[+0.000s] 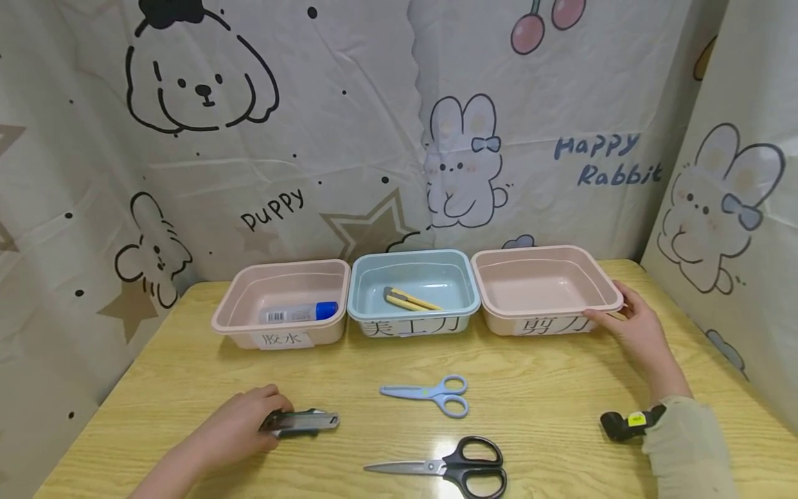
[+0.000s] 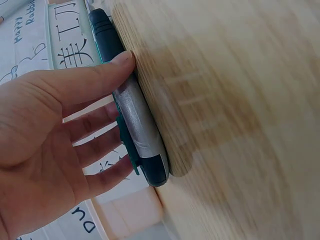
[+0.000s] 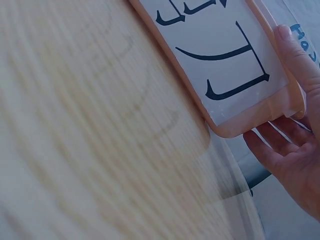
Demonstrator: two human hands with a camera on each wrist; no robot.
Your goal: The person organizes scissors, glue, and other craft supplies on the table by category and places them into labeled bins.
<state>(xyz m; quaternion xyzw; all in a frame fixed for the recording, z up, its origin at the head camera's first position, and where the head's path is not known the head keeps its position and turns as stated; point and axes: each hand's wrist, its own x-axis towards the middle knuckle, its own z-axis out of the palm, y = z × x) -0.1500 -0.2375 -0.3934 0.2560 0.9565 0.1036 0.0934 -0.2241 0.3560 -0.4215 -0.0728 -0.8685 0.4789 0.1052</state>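
Currently, left hand [image 1: 244, 419]: its fingers pinch one grey-and-dark-green utility knife [image 1: 308, 421].
Right hand [image 1: 639, 334]: thumb and fingers grip the rightmost pink plastic bin [image 1: 530, 294] at its corner.

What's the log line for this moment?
left hand holds dark cutter | right hand grips right bin | left bin: glue | blue bin: yellow cutter | table: blue scissors, black scissors

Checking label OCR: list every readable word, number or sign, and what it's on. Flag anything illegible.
"胶水": left pink box
"美工刀": blue box
"剪刀": right pink box
"PUPPY": backdrop cloth
"Happy Rabbit": same cloth
Too small to read: print on the clear bottle, yellow sticker at the right wrist
Dark cutter in the left hand: no text visible
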